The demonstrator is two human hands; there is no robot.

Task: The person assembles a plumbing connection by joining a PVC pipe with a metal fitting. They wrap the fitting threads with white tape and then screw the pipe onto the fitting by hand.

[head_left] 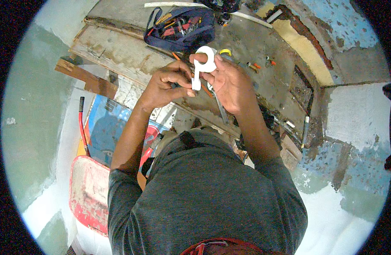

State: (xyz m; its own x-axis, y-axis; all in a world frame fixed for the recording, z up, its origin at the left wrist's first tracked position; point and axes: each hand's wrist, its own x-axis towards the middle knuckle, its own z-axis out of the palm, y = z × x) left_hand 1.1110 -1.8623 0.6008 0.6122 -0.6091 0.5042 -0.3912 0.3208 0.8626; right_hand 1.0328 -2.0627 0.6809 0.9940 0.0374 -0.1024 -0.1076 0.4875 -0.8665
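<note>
In front of my chest, my right hand (233, 85) holds a roll of white tape (210, 64) between its fingers, with a finger behind the hole of the roll. A short strip of tape (196, 80) hangs down from the roll toward my left hand (166, 87). My left hand is closed in a pinch at the lower end of that strip. Whether it grips anything besides the tape cannot be made out. Below the roll, a thin grey metal tool (221, 106) lies on the worn work surface, partly hidden by my right hand.
A dark blue tool bag (178, 40) full of hand tools stands at the far side. Near it lie a yellow ring-shaped item (225, 52) and small orange-tipped pieces (255, 66). A white pipe (250, 19) crosses the back. At left are a wooden beam (85, 78) and a red-rimmed wheelbarrow (89, 191).
</note>
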